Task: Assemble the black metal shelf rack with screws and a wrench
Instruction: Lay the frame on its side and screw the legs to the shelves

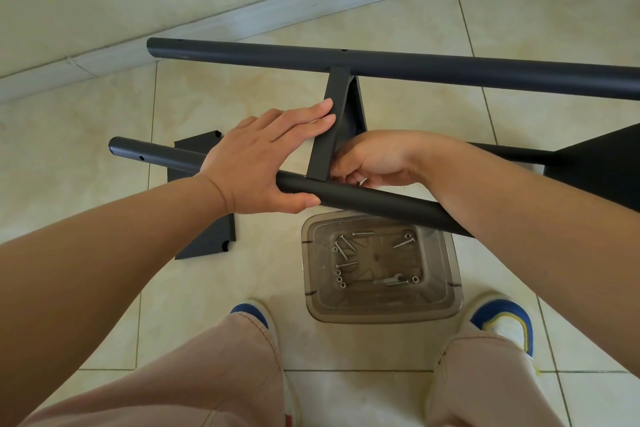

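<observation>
Partly assembled: shelf panel (330,135) set between two tubes (381,201), steadied by flat left hand (263,159); right hand (370,159) curled at joint, contents unseen. Screws (346,248), wrench (389,279), another panel (204,236) unused.

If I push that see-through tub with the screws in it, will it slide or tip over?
The clear tub would probably slide, since it sits flat on smooth floor tiles. Tipping seems unlikely: it looks wide and low. It is likely light, holding only a few screws and a small wrench, which would rattle about.
</observation>
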